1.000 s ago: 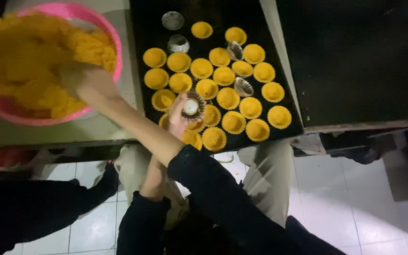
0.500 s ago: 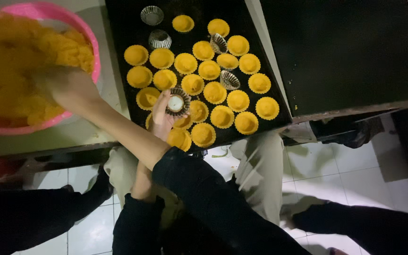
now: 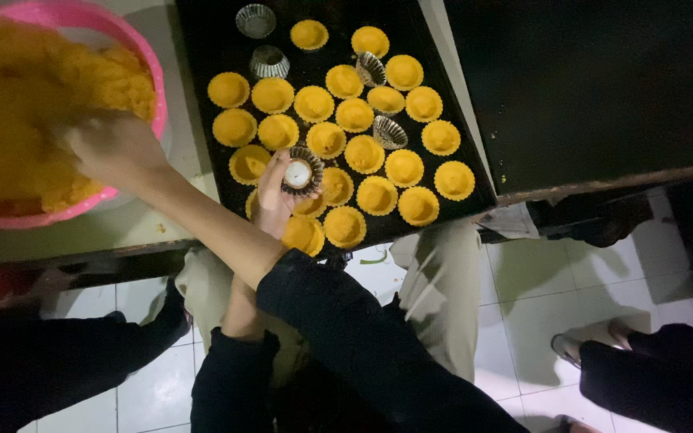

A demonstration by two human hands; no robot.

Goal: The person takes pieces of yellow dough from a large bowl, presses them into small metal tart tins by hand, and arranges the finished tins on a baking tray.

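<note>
The person stands over a worktop with both arms crossed in front of the body. The left hand (image 3: 270, 196) is curled about a small fluted metal tart mould (image 3: 301, 171), gripping it from the side with its open mouth turned up; the mould shows a pale lining and is held just above the near left part of a black baking tray (image 3: 202, 48). The right hand (image 3: 114, 148) reaches across to a pink plastic basin (image 3: 150, 60) and is pressed into the heap of yellow dough (image 3: 26, 96) inside, fingers bent into the mass; whether it has closed on a lump cannot be told. The basin sits just beside the tray's left edge, its rim nearly touching it. The tray holds rows of filled moulds (image 3: 354, 115), packed close together with narrow gaps between them. Four empty fluted moulds (image 3: 269, 61) stand or lie tilted among them, two at the far left corner and two in the middle rows. Bare tray surface remains chiefly along the far left side and the near edge. A second black tray (image 3: 587, 88) lies just beside the first on the right, a thin pale strip of worktop between them. The worktop's near edge runs just below the trays, and white floor tiles (image 3: 523, 289) show beyond it. Another person's dark-clothed leg and foot (image 3: 643, 361) stand at the lower right, well apart from the hands.
</note>
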